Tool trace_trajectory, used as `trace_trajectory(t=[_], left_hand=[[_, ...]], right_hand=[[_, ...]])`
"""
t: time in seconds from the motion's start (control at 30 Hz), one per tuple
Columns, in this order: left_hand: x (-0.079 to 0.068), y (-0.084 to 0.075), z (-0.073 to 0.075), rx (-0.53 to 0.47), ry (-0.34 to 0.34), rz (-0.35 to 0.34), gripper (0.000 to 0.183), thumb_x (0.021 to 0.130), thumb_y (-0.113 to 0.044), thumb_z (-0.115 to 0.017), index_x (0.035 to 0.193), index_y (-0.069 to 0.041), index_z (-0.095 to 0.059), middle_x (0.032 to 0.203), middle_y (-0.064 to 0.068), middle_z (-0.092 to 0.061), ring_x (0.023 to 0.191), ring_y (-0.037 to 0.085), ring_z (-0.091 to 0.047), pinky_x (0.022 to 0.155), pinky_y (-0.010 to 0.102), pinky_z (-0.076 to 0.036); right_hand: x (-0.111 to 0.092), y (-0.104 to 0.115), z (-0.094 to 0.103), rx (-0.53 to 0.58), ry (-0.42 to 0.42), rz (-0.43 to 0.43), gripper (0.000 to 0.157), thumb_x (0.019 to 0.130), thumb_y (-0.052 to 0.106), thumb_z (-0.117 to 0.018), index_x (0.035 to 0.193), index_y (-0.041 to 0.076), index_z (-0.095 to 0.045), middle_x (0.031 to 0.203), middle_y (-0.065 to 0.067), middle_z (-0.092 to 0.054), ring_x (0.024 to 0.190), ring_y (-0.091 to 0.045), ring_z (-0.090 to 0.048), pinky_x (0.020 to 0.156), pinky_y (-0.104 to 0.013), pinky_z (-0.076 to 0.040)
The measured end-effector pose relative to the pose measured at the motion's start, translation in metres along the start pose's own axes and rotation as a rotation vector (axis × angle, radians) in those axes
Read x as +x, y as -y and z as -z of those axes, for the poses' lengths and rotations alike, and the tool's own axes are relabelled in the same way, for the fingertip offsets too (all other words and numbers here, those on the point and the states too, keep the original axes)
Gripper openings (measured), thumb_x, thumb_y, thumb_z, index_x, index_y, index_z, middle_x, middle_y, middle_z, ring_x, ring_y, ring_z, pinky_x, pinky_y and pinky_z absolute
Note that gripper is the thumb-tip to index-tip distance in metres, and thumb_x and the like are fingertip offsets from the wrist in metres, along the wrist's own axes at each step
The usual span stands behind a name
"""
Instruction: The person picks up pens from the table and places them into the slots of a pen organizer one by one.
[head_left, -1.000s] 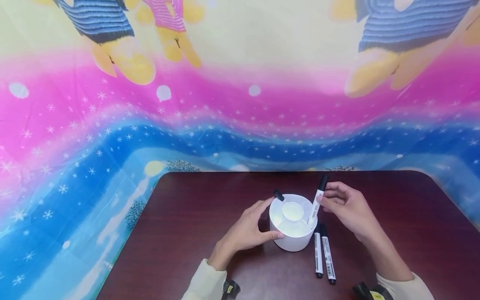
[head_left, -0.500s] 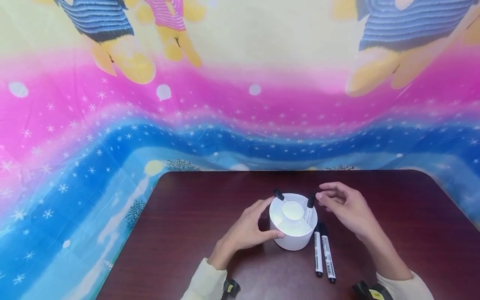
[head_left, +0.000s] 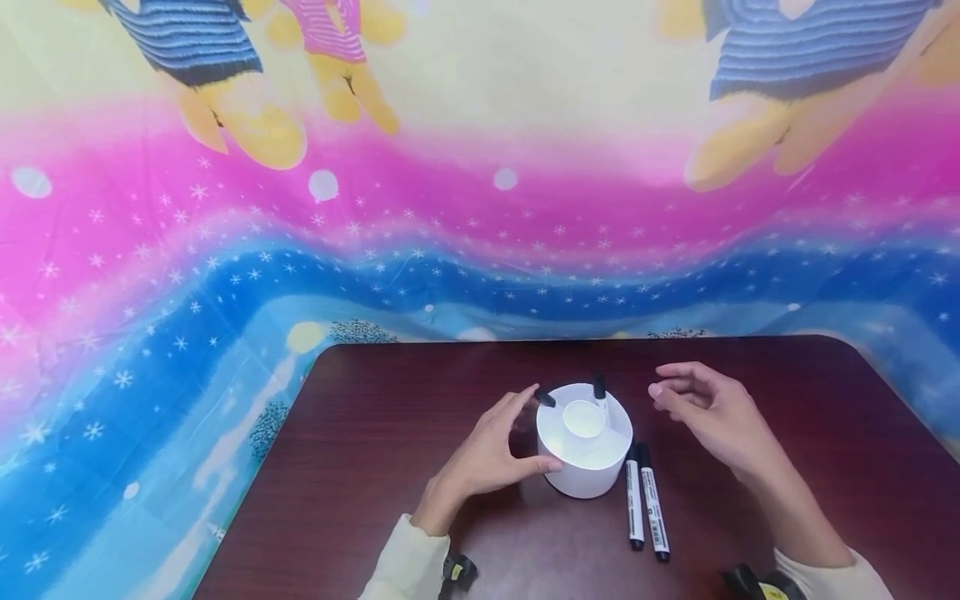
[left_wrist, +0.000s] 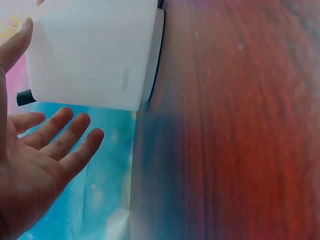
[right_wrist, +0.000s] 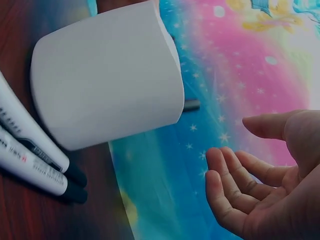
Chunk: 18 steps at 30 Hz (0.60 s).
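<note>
Both black-capped markers standing in the round white pen organizer [head_left: 583, 482] have shifted counterclockwise around it since half a second ago: the rear marker [head_left: 599, 387] has gone from its right side to its back, and the left marker [head_left: 546, 399] farther round to its left, its cap leaning over the rim. The right hand [head_left: 716, 412] has drawn slightly farther to the right of the organizer, well apart from it, its fingers loosely bent and holding nothing. At the organizer's left, the left hand [head_left: 487, 454] has its thumb and fingers spread wide; whether they touch its wall is hard to tell. Two loose markers [head_left: 634, 504] lie side by side on the brown bench [head_left: 405, 417], just beside the organizer's near right. Behind the organizer hangs a printed cloth [head_left: 510, 225].
</note>
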<state>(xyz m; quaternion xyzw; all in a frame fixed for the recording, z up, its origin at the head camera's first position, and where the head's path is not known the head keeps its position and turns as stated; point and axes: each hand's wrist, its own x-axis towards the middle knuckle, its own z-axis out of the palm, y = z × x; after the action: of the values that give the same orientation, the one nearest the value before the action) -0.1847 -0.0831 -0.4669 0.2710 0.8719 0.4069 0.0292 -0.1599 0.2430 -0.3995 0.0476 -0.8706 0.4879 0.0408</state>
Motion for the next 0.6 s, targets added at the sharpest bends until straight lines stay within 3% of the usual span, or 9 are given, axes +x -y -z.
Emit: trace_trajectory(t=[0.27, 0.6], left_hand=[[-0.001, 0.0, -0.001, -0.021, 0.015, -0.015, 0.105, 0.084, -0.053, -0.089, 0.169, -0.023, -0.035, 0.152, 0.001, -0.058, 0.13, 0.018, -0.067, 0.112, 0.038, -0.056], [0.0, 0.0, -0.002, 0.02, 0.008, -0.04, 0.098, 0.085, -0.05, -0.09, 0.166, -0.026, -0.04, 0.148, -0.003, -0.061, 0.131, 0.015, -0.061, 0.113, 0.038, -0.054]], right_hand=[[-0.01, -0.011, 0.006, -0.029, 0.023, -0.027, 0.046, 0.106, 0.026, -0.07, 0.142, -0.001, -0.061, 0.114, -0.012, -0.078, 0.088, 0.002, -0.073, 0.077, -0.023, -0.062], [-0.022, -0.031, 0.004, 0.006, 0.091, -0.087, 0.047, 0.106, 0.021, -0.069, 0.142, -0.007, -0.059, 0.118, -0.02, -0.075, 0.089, 0.001, -0.072, 0.077, -0.025, -0.064]])
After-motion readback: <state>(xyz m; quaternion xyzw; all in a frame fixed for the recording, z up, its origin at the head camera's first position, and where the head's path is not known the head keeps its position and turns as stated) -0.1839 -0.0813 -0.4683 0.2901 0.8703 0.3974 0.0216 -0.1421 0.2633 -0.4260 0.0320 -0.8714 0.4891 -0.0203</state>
